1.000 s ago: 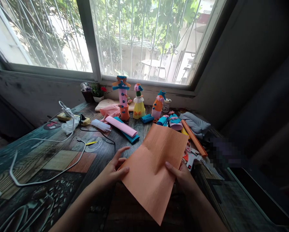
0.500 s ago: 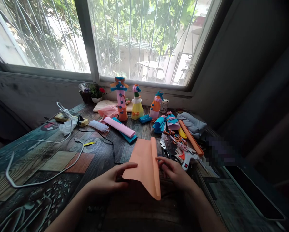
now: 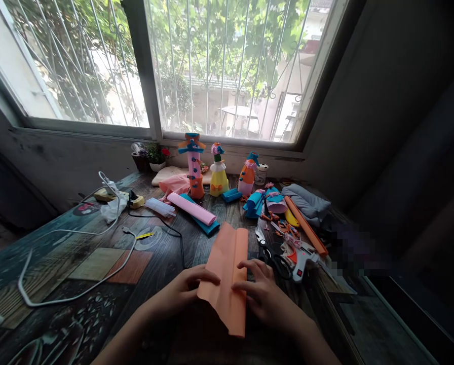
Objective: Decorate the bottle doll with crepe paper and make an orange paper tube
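Both hands press a folded orange paper sheet (image 3: 226,276) flat on the wooden table (image 3: 98,263): left hand (image 3: 183,291) at its left edge, right hand (image 3: 263,294) on its right fold; scissors (image 3: 270,253) lie just beside.

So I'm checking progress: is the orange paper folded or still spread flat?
Folded. The orange paper lies as a narrow doubled strip with lengthwise creases, pressed to the table by the left hand and right hand.
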`<move>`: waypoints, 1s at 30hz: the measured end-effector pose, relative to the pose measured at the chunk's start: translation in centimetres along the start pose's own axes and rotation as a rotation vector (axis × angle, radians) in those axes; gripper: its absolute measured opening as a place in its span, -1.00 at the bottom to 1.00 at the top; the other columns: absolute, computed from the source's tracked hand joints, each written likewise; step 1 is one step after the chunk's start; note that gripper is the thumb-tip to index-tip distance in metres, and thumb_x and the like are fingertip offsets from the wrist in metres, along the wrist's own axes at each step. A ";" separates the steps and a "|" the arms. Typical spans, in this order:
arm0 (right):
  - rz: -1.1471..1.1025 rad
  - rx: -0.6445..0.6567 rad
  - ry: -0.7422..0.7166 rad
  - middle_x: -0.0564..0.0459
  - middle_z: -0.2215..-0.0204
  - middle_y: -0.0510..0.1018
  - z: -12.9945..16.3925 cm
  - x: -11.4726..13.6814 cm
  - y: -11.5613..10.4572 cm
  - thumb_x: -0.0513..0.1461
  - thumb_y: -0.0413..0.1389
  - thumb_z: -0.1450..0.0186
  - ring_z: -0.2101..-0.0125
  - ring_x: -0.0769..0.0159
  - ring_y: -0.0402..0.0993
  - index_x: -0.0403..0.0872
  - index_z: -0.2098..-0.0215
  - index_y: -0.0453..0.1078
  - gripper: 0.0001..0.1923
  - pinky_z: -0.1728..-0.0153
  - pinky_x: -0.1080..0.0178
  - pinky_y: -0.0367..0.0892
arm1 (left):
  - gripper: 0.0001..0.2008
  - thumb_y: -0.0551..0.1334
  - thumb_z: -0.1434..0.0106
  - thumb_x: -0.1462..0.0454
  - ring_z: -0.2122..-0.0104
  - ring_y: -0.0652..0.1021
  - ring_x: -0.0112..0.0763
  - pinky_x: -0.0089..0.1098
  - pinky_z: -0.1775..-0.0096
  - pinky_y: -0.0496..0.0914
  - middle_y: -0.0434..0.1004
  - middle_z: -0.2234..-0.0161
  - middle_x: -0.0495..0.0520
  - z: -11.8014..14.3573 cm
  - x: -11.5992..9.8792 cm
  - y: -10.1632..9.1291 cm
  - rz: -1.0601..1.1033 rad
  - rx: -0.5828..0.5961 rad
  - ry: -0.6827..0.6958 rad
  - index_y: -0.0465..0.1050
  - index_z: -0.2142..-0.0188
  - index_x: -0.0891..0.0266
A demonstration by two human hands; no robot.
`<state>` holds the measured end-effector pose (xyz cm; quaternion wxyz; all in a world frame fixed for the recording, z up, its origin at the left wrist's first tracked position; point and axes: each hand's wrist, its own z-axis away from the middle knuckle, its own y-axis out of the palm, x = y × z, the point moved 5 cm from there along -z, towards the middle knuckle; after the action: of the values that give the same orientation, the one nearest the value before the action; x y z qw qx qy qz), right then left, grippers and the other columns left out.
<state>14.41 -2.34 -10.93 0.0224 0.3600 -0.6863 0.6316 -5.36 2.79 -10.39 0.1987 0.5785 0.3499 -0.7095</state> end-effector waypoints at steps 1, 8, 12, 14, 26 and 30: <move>0.029 0.002 -0.011 0.07 -0.14 0.25 0.0 0.1 0.1 -0.48 0.01 -0.12 -0.18 0.00 0.00 0.11 0.19 0.42 -0.57 -0.10 -0.08 0.02 | -0.68 0.18 -0.02 0.33 0.08 0.44 -0.16 -0.29 0.04 0.31 0.46 0.08 0.08 0.0 0.0 0.0 -0.013 0.001 0.008 0.53 0.20 0.21; -0.087 -0.049 0.022 0.07 0.07 0.50 0.1 -0.1 -0.6 -0.51 0.03 0.01 -0.10 0.06 0.13 0.00 0.22 0.29 -0.57 -0.01 0.00 0.01 | -0.56 0.12 0.07 0.44 0.05 0.44 -0.16 -0.28 -0.01 0.27 0.52 0.12 0.06 0.0 -0.1 -0.3 -0.022 -0.016 -0.012 0.53 0.17 0.21; -0.201 -0.217 0.078 0.10 0.35 0.56 -0.1 -1.0 -1.7 -0.52 0.06 -0.01 0.15 0.12 0.28 0.03 0.31 0.45 -0.59 0.13 0.06 0.01 | -0.61 0.17 0.02 0.39 0.05 0.46 -0.13 -0.28 -0.01 0.29 0.54 0.12 0.08 -0.1 0.2 -0.9 -0.020 -0.096 -0.017 0.53 0.17 0.21; -0.281 -0.305 0.119 0.08 0.39 0.55 -0.1 -1.8 -2.3 -0.52 0.10 -0.01 0.20 0.14 0.29 0.02 0.46 0.49 -0.68 0.15 0.08 0.02 | -0.64 0.18 -0.01 0.35 0.06 0.47 -0.12 -0.26 -0.01 0.30 0.55 0.12 0.08 -0.2 0.4 -1.4 -0.024 -0.156 -0.005 0.54 0.17 0.20; -0.777 -0.511 0.346 -0.10 0.25 0.55 0.0 -4.7 -2.7 0.05 0.11 -0.21 0.50 0.29 0.44 -0.11 0.48 0.46 -0.61 0.62 0.32 0.25 | -0.67 0.29 -0.14 0.07 0.06 0.47 -0.05 -0.21 -0.02 0.30 0.59 0.18 0.13 -0.4 0.9 -2.1 0.189 -0.281 -0.027 0.58 0.20 0.24; -0.894 -0.499 0.264 -0.05 0.29 0.56 -0.1 -3.5 -2.9 -0.01 0.17 -0.18 0.33 0.20 0.49 -0.09 0.51 0.45 -0.68 0.37 0.25 0.38 | -0.62 0.37 -0.02 0.02 0.10 0.49 -0.07 -0.20 0.02 0.36 0.56 0.16 0.14 -0.5 2.3 -1.7 0.377 -0.265 -0.104 0.59 0.28 0.25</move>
<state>18.46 -0.46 -10.11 0.4608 0.5187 -0.5865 0.4179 -6.73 4.62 -12.18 0.4196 0.5652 0.3153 -0.6365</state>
